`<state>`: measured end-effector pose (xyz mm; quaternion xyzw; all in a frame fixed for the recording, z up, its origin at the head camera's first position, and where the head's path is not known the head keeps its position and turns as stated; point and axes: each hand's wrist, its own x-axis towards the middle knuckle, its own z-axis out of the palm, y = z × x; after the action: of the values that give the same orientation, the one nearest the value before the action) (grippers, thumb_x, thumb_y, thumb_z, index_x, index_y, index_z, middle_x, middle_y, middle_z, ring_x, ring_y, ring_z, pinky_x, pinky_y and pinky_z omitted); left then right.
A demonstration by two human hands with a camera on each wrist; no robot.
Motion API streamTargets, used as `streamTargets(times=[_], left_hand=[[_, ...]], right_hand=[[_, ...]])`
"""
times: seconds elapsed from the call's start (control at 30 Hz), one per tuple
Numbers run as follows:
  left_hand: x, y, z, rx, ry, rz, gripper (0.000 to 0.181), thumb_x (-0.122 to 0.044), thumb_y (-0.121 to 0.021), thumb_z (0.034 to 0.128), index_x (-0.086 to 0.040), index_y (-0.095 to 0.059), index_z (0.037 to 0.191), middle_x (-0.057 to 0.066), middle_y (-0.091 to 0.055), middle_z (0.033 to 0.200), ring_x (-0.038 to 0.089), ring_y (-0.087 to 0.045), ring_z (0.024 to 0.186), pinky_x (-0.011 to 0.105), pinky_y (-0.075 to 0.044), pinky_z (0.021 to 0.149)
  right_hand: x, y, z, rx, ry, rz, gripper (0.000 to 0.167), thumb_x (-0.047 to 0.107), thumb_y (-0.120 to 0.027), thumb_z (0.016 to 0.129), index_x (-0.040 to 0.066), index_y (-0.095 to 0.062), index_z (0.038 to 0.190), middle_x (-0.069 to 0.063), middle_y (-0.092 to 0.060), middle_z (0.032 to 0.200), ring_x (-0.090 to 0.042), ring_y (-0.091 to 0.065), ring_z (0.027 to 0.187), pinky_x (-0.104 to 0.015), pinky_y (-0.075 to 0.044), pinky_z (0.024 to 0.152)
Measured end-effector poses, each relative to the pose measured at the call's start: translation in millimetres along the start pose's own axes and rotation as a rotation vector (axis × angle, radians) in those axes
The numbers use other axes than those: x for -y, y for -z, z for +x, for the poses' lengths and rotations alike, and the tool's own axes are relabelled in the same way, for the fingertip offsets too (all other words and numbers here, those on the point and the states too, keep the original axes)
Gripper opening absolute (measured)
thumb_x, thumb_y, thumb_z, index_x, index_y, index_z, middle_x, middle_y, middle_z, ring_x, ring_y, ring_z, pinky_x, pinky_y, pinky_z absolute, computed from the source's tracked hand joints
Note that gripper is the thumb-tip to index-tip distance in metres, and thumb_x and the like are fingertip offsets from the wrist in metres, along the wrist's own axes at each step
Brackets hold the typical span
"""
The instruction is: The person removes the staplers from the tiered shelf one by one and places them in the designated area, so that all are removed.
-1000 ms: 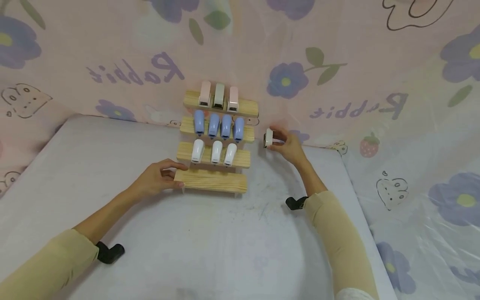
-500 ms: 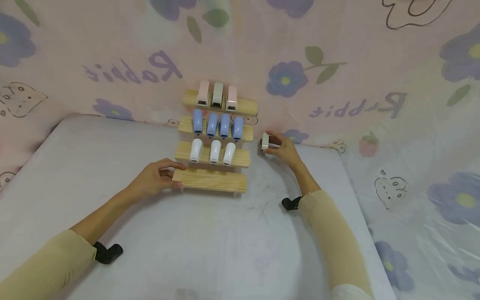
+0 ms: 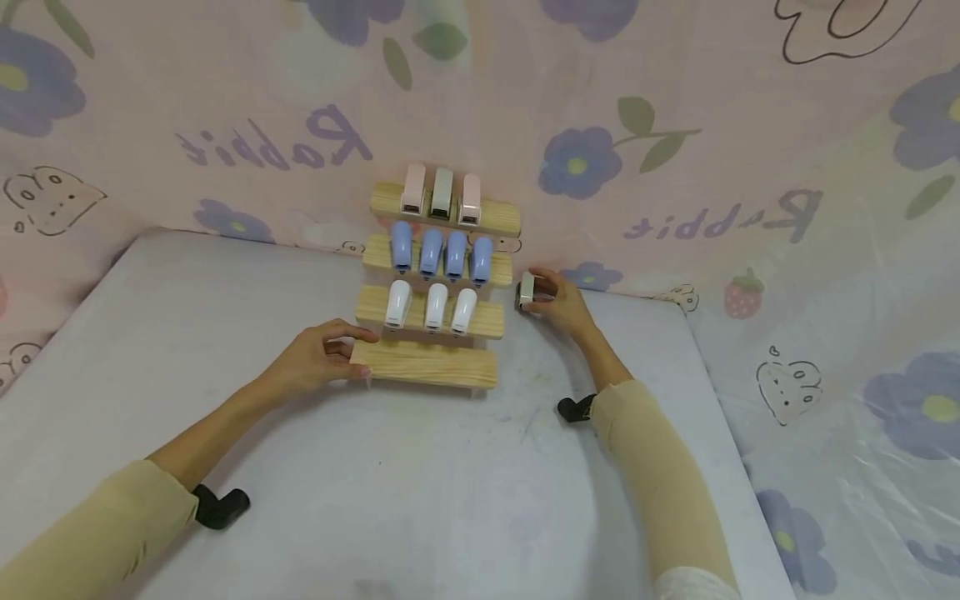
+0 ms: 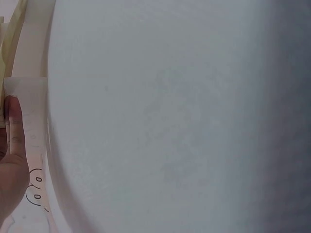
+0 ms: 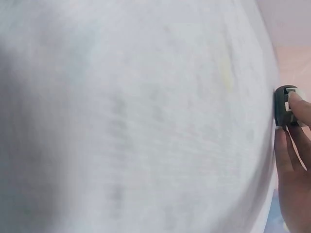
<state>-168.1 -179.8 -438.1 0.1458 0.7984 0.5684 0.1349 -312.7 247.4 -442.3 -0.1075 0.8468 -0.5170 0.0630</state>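
Note:
A stepped wooden display rack (image 3: 427,364) stands at the back of the table, its lowest shelf bare. My left hand (image 3: 309,360) grips the left end of that shelf, thumb at the front edge and fingers behind; the left wrist view catches only part of this hand (image 4: 13,155). Just right of the rack, my right hand (image 3: 566,307) pinches a small pale grey-green stapler (image 3: 527,288) between thumb and fingers. Its dark base (image 5: 280,107) shows in the right wrist view, low over the tabletop; whether it touches is unclear.
White staplers (image 3: 436,305) line the second shelf, with several blue staplers (image 3: 454,253) above. On top sit two pink staplers (image 3: 413,189) and a green stapler (image 3: 442,192). A floral curtain (image 3: 577,83) hangs behind the white tabletop (image 3: 450,483).
My right hand has come down and a little left with the stapler, closer to the rack and tabletop. The left hand keeps its grip on the shelf end.

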Motion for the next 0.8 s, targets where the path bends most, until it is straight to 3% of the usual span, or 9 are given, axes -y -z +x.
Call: streamTargets(times=[0.27, 0.63, 0.8], left_hand=[[-1.5, 1.1, -0.8, -0.002, -0.001, 0.021, 0.052, -0.023, -0.085, 0.0799, -0.012, -0.065, 0.127, 0.010, -0.057, 0.119, 0.020, -0.063, 0.084, 0.028, -0.051, 0.071], [-0.5, 2.8, -0.8, 0.003, 0.015, 0.002, 0.052, -0.020, -0.086, 0.0793, -0.011, -0.065, 0.126, 0.011, -0.056, 0.121, 0.019, -0.063, 0.082, 0.028, -0.051, 0.069], [-1.9, 1.3, 0.3, 0.003, 0.017, -0.008, 0.051, -0.019, -0.085, 0.0794, -0.010, -0.065, 0.126, 0.010, -0.056, 0.124, 0.018, -0.064, 0.083, 0.028, -0.051, 0.069]], right_hand=[[0.1, -1.9, 0.5, 0.009, 0.001, 0.051, 0.075, -0.004, -0.077, 0.083, 0.006, -0.042, 0.149, -0.023, -0.048, 0.145, -0.039, -0.052, 0.127, -0.050, -0.042, 0.104], [-0.6, -3.2, 2.7, 0.013, -0.013, -0.007, 0.074, -0.003, -0.076, 0.085, 0.008, -0.042, 0.150, -0.022, -0.050, 0.143, -0.034, -0.051, 0.130, -0.044, -0.043, 0.103], [1.8, -0.8, -1.6, -0.015, -0.026, 0.025, 0.072, -0.002, -0.075, 0.086, 0.007, -0.041, 0.150, -0.020, -0.050, 0.144, -0.034, -0.052, 0.129, -0.045, -0.043, 0.103]])
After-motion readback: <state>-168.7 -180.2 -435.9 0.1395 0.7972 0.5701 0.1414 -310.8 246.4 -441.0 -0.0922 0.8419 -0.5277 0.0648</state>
